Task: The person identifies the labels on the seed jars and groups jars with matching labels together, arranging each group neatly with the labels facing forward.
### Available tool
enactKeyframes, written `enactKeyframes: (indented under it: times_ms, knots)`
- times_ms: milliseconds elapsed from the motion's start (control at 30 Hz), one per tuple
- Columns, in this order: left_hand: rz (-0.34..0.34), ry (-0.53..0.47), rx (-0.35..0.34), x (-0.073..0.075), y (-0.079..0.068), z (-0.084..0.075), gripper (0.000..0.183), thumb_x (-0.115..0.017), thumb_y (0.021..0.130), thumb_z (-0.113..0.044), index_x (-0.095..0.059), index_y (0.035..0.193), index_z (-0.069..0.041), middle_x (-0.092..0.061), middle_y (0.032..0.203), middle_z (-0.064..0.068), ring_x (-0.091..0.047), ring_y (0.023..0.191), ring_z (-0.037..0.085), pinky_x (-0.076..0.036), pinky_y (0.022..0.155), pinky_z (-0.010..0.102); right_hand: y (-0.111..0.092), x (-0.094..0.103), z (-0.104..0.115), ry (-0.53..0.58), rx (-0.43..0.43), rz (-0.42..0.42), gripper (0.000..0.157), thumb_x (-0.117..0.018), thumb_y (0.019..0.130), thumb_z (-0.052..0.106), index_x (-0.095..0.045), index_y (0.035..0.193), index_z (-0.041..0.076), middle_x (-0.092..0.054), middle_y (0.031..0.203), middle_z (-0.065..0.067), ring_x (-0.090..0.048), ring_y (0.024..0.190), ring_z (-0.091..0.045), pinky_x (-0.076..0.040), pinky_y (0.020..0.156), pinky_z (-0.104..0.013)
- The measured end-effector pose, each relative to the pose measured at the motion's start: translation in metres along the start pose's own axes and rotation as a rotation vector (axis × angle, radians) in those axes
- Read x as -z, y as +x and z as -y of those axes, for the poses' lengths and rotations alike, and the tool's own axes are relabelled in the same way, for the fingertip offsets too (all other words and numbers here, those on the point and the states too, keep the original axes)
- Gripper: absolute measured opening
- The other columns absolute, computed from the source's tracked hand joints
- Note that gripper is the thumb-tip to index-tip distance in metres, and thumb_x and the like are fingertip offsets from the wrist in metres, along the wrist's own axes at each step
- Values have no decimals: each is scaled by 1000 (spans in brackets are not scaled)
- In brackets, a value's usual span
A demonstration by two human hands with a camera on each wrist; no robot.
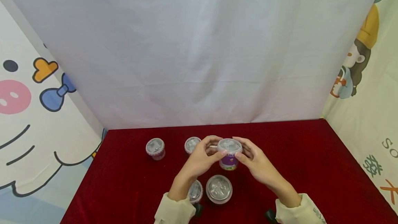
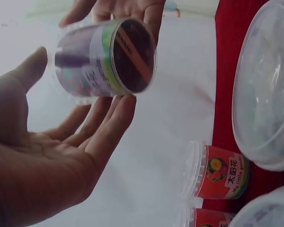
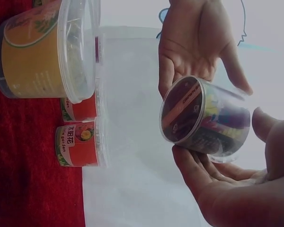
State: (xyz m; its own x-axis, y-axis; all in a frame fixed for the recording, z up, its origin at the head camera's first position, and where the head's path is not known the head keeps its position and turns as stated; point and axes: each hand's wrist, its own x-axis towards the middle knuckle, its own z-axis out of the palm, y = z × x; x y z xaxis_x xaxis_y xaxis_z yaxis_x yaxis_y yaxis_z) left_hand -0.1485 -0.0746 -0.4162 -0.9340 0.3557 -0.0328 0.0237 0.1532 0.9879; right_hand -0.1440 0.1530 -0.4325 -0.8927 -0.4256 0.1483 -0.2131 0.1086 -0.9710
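A clear plastic tub (image 1: 228,162) with a purple label and a transparent lid is held up above the table between both hands. My left hand (image 1: 201,157) grips its left side, the thumb at the front just under the lid. On the opposite side my right hand (image 1: 258,164) grips it, thumb also at the front. Both wrist views show the tub's dark base (image 3: 182,109) with an orange strip across it. Below the hands stands a wider lidded tub (image 1: 219,189), whose yellow label (image 3: 33,52) shows in the right wrist view.
Several smaller lidded tubs stand on the red cloth (image 1: 124,182): one far left (image 1: 155,149), one behind my left hand (image 1: 191,144), one beside my left forearm (image 1: 195,192). Red flower labels (image 2: 222,172) show on some. A pale curtain (image 1: 192,51) hangs behind the table.
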Motion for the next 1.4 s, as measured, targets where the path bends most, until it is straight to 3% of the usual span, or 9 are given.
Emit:
enactKeyframes:
  times_ms: [200, 700, 1100, 1400]
  knots:
    - [55, -31, 20, 4, -1, 1, 55, -68, 106, -27, -52, 154, -4, -54, 152, 17, -56, 139, 37, -54, 108, 47, 1, 0, 0, 26, 14, 27, 51, -53, 113, 13, -37, 156, -8, -45, 156, -33, -42, 145, -51, -48, 105, -18]
    - [-127, 17, 53, -2, -5, 2, 56, -79, 99, -29, -58, 145, -3, -64, 136, 14, -66, 119, 27, -60, 90, 36, 4, -10, 3, 15, -62, -17, 53, -57, 111, 15, -38, 157, -4, -50, 152, -30, -49, 143, -46, -52, 103, -24]
    - [19, -65, 44, 11, -5, 5, 54, -67, 106, -20, -50, 153, -1, -57, 149, 20, -59, 134, 36, -56, 105, 43, 5, -7, 5, 18, -53, 28, 53, -53, 113, 16, -37, 158, -6, -45, 158, -30, -41, 149, -47, -46, 111, -27]
    - [-85, -26, 73, 6, -7, 4, 55, -74, 102, -26, -54, 147, -1, -64, 140, 15, -64, 124, 29, -58, 98, 40, 5, -11, 5, 32, -68, 14, 54, -54, 113, 17, -35, 159, -2, -45, 158, -29, -43, 147, -46, -48, 109, -26]
